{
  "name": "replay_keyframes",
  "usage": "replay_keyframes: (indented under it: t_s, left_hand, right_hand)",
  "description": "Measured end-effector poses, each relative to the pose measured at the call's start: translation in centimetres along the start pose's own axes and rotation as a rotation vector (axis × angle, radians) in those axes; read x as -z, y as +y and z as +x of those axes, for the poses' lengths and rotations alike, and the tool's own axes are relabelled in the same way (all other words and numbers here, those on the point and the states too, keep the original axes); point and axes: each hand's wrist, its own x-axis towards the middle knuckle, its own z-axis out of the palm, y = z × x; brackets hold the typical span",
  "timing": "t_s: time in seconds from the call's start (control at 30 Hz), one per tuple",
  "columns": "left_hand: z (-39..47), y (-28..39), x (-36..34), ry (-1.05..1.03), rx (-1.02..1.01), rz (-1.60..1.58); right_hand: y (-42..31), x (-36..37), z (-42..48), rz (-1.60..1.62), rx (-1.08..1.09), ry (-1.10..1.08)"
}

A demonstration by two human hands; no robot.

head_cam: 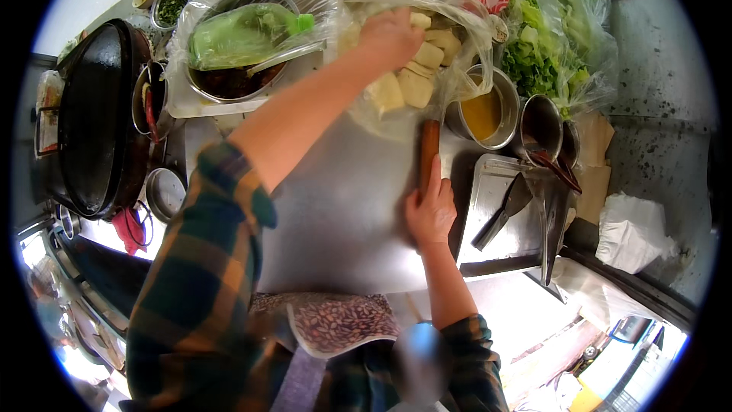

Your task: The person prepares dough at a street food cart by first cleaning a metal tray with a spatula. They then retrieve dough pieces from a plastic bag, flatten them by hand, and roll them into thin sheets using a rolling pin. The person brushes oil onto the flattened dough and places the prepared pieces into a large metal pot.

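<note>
My left hand reaches into a clear plastic bag at the far side of the metal work surface. Its fingers touch the pale dough pieces there; whether they grip one is hidden by the hand. Several folded or flattened pieces lie together in the bag. My right hand is closed around the near end of a wooden rolling pin, which points away from me along the right side of the surface.
To the left are a round black griddle and a plastic-covered bowl with a green bottle on it. At right stand a metal pot of yellow liquid, a tray with a scraper, and bagged lettuce.
</note>
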Motion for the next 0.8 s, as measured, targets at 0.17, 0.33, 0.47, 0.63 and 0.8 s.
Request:
replay_keyframes:
  t_s: [0.17, 0.33, 0.47, 0.63, 0.8]
  left_hand:
    - [-19.4, 0.0, 2.6, 0.082, -0.302, -0.272]
    - [-34.2, -4.8, 0.8, -0.227, -0.307, 0.041]
    - [-31.4, -5.1, -1.3, -0.004, -0.08, -0.032]
    - [-29.8, -2.4, -7.8, 0.066, -0.163, 0.369]
    - [-27.4, -1.8, -9.3, 0.125, -0.174, 0.433]
  right_hand:
    - [0.5, 0.0, -0.1, 0.007, 0.016, 0.061]
    - [0.7, -0.3, 0.4, 0.036, 0.068, 0.093]
    - [0.8, -0.4, 0.0, 0.061, 0.075, 0.097]
    - [1.2, -0.8, -0.4, 0.059, 0.074, 0.104]
    - [0.7, -0.6, -0.8, 0.004, 0.059, 0.042]
